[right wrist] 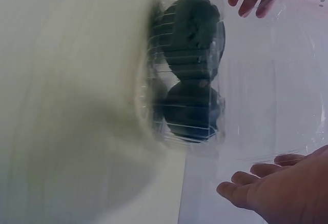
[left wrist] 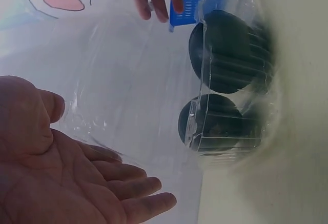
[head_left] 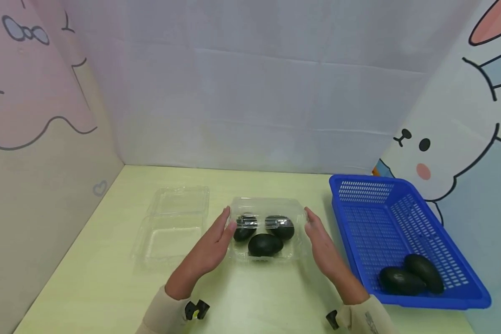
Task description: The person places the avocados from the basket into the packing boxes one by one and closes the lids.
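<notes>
A transparent plastic clamshell box point(head_left: 267, 204) sits in the middle of the table, with three dark avocados point(head_left: 265, 245) inside. Its lid point(left wrist: 128, 80) stands raised above the avocados in the left wrist view. At the lid's left side is my left hand point(head_left: 213, 246), fingers extended and palm facing inward. My right hand point(head_left: 323, 248) flanks the opposite side with its fingers point(right wrist: 261, 170) fairly straight along the lid's edge. In the head view, fingertips of both hands are right at the lid's sides.
A second transparent clamshell point(head_left: 175, 236) lies opened out on the table at left. On the right stands a blue perforated basket point(head_left: 363, 236) holding two avocados point(head_left: 401, 280). A white curtain point(head_left: 254, 102) hangs behind the table, with printed walls either side.
</notes>
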The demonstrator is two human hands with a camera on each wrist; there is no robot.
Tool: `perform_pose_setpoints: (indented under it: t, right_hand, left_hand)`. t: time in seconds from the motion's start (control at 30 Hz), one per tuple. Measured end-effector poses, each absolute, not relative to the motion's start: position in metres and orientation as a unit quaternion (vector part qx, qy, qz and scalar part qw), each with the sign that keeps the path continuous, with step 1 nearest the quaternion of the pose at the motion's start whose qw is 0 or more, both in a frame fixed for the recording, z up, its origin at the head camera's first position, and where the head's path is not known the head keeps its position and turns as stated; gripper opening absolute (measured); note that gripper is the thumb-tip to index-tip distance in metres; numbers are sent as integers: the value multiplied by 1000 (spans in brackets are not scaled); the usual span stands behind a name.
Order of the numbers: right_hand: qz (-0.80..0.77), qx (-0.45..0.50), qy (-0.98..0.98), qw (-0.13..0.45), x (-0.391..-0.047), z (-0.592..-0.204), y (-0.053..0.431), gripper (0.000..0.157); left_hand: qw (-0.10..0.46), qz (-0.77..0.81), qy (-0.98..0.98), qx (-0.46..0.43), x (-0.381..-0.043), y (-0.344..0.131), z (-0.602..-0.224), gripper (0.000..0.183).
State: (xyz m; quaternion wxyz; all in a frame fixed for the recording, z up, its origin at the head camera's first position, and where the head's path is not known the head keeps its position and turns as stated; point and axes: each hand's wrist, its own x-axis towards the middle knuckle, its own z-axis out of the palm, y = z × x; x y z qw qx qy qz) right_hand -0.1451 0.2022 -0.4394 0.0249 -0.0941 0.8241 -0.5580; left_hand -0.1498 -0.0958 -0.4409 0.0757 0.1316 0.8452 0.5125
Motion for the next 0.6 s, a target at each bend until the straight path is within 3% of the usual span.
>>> perform_pose_setpoints:
  t: [0.6]
  right_hand:
    - [-536,-109,837,28,-123,-467,210,57]
  left_hand:
    - [68,484,863,128,-131,-91,-460,73]
